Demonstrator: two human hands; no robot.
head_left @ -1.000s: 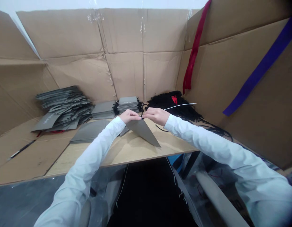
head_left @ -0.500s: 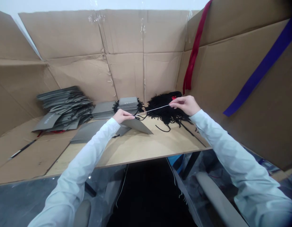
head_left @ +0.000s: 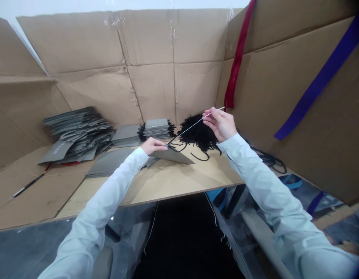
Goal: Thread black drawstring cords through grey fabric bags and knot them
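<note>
paper bags [head_left: 77, 130] sit stacked at upper left. i see the left hand [head_left: 152, 146] curved narrow over the top edge of a grey bag [head_left: 172, 156] on the table [head_left: 168, 182], though i can't tell if it pinches. white cord [head_left: 194, 126] runs from there up to the right hand [head_left: 221, 124], pinched tight above black cords [head_left: 197, 133].

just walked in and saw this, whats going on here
A person at a wooden table, walled in by cardboard, is working with both bare hands. Their left hand rests on the upper edge of a flat grey paper bag, and their right hand pinches a thin white rod, slanting down to that edge. A heap of black cords lies beyond, with stacks of grey bags further left.
</note>
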